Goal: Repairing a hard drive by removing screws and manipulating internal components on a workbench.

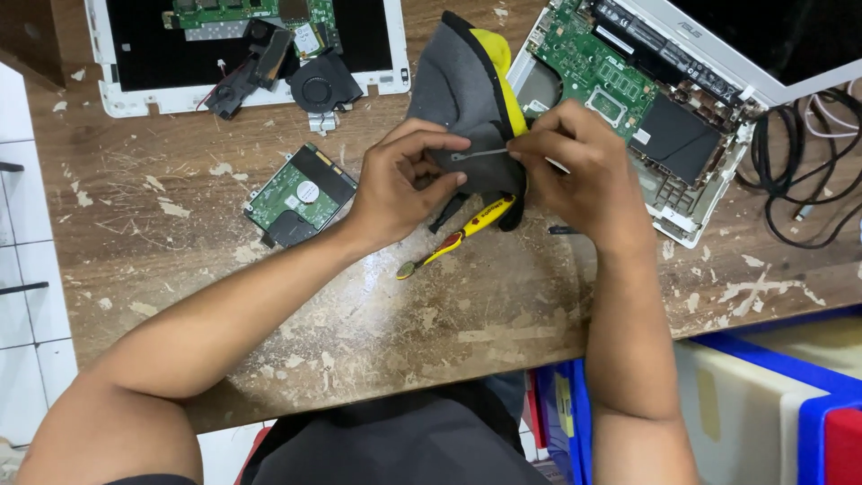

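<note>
My left hand (pixel 401 184) and my right hand (pixel 582 171) meet over the middle of a worn wooden table (pixel 269 296). Between their fingertips they pinch a thin silver metal piece (pixel 480 154), one hand at each end. Right behind it lies a grey and yellow cloth pouch (pixel 462 85), which my left fingers touch. Below the hands a yellow and black screwdriver (pixel 458 235) rests on the wood. An opened white laptop base with a green circuit board (pixel 620 72) sits just beyond my right hand.
A bare hard drive (pixel 299 195) lies left of my left hand. Another opened white laptop shell (pixel 242 54) with a fan and loose parts is at the back left. Black cables (pixel 799 162) coil at the right. Blue and white bins (pixel 763 404) stand below the table edge.
</note>
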